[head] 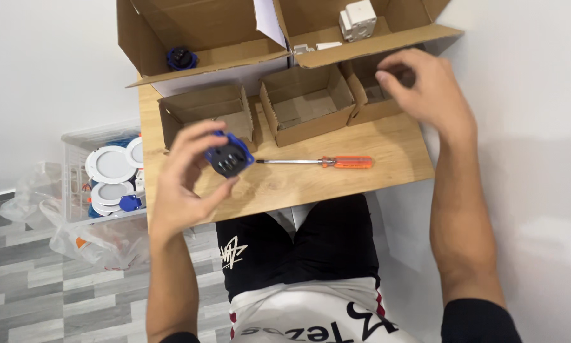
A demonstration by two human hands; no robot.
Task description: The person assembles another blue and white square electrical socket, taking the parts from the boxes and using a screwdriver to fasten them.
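Meanwhile the left hand clamps its fingers on a blue-black socket just left of the screwdriver; right hand, fingers apart, hovers beyond it.

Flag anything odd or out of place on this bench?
Nothing looks spilled or broken. The left hand holds a blue and black socket part; the right hand hovers over the rightmost small box. The screwdriver lies flat on the table. One more blue part sits alone in the big left carton.
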